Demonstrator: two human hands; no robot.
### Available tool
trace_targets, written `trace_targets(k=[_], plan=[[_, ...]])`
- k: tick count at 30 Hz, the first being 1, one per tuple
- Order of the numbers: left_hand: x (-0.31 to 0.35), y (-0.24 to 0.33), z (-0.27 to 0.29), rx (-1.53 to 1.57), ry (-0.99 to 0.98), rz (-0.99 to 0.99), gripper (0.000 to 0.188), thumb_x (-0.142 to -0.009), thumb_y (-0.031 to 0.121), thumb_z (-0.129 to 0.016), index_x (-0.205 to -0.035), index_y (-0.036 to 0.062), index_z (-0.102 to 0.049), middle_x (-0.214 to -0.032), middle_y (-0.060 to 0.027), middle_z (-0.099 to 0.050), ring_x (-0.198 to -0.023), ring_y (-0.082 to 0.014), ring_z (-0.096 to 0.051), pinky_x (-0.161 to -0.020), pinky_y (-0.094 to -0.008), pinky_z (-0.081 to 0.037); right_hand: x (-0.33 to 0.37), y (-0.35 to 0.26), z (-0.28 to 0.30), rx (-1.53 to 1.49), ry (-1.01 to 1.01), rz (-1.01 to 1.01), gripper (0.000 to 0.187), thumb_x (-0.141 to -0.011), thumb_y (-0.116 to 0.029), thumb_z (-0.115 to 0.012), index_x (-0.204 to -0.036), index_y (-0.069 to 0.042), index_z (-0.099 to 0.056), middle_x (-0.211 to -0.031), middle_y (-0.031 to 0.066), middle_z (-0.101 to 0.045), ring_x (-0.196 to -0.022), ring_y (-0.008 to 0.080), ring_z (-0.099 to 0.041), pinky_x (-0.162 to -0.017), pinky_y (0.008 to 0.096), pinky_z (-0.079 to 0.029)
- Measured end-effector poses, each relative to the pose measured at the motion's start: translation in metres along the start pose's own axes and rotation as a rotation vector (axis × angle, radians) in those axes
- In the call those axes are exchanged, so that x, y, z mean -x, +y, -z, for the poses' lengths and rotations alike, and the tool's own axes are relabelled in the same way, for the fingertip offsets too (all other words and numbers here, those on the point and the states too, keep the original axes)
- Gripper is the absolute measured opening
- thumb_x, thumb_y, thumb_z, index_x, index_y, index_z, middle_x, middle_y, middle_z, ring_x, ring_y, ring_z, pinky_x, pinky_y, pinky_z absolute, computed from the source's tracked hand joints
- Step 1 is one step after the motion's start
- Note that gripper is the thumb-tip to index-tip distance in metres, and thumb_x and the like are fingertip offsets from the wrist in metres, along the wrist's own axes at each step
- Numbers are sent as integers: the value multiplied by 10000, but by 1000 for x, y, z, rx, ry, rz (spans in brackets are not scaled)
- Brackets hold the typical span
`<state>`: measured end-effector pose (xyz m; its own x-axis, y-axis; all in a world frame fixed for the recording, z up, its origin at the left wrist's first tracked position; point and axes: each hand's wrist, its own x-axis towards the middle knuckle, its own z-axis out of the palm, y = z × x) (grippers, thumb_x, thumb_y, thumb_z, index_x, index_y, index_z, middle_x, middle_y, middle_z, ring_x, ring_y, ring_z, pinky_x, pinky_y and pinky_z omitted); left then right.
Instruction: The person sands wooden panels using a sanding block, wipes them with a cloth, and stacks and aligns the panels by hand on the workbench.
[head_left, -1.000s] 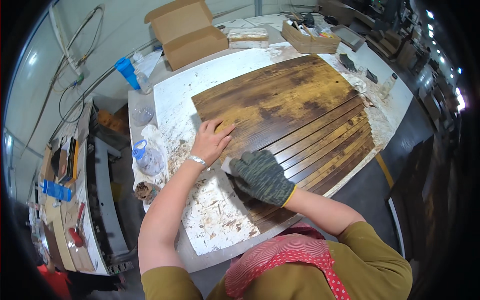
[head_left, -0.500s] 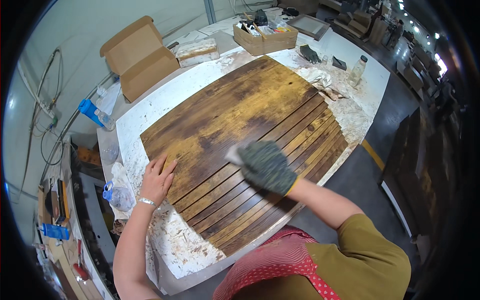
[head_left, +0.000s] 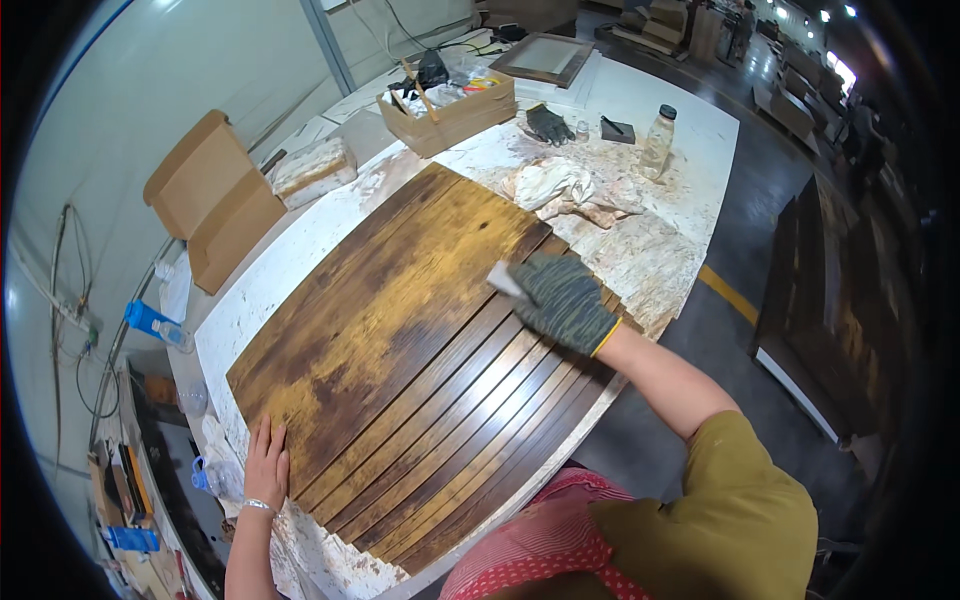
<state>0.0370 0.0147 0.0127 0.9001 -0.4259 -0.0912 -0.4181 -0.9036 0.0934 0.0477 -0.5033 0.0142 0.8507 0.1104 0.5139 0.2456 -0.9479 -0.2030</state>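
Observation:
A brown and yellow wood panel [head_left: 350, 340] lies at a slant on the work table, with long parallel strips or slats along its near side. My right hand [head_left: 562, 300], in a dark green-grey knitted glove, is closed around a small whitish pad [head_left: 506, 281] near the panel's right end. The pad appears to touch the surface; its exact kind is hidden by the glove. My bare left hand [head_left: 266, 462], with a bracelet at the wrist, rests on the panel's left edge with the fingers stretched out.
A cardboard box of supplies [head_left: 450, 118] and an open carton [head_left: 225, 215] stand along the back. Beyond the panel's right end lie a crumpled white cloth [head_left: 555, 185], a dark glove [head_left: 548, 124] and a capped bottle [head_left: 658, 142]. Dark boards [head_left: 815, 320] stand to the right.
My gloved right hand has slid with the pad toward the panel's far right end. My left hand stays at the left edge. The view has shifted, moving the scene left and down.

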Motion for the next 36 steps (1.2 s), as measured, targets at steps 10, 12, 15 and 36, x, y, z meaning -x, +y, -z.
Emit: trace_targets(k=[10, 12, 15, 36], plan=[[-3, 3, 8, -128, -47, -35, 435, -927, 210, -394, -1330, 52, -433, -1446, -196, -289, -1303, -419, -278, -1081, -442, -256, -12, 94, 15, -13, -79, -301, 376, -830, -303, -548, -1098, -43, -595, -1030, 207, -596, -974, 341, -576, -851, 431, -448], [-1, 2, 7, -140, -46, -21, 434, -928, 215, -393, -1328, 54, -436, -1441, -195, -297, -1297, -420, -283, -1081, -443, -257, -3, 76, 9, 60, -46, -105, 391, -830, -304, -548, -1123, -49, -585, -1054, 206, -594, -1002, 350, -568, -869, 430, -444], [-7, 2, 7, -152, -35, -45, 433, -926, 221, -404, -1328, 64, -439, -1427, -189, -319, -1283, -414, -301, -1078, -438, -264, -7, 91, 4, 162, -191, -180, 385, -821, -291, -553, -1120, -51, -586, -1042, 202, -600, -1013, 359, -561, -869, 435, -442], [5, 16, 0, -93, 78, -39, 342, -904, 311, -486, -1220, 196, -543, -1241, -101, -541, -1052, -255, -577, -914, -431, -397, 85, -391, -87, -838, -823, 740, 401, -869, -422, -514, -1043, -72, -603, -932, 165, -612, -843, 331, -600, -783, 418, -457]])
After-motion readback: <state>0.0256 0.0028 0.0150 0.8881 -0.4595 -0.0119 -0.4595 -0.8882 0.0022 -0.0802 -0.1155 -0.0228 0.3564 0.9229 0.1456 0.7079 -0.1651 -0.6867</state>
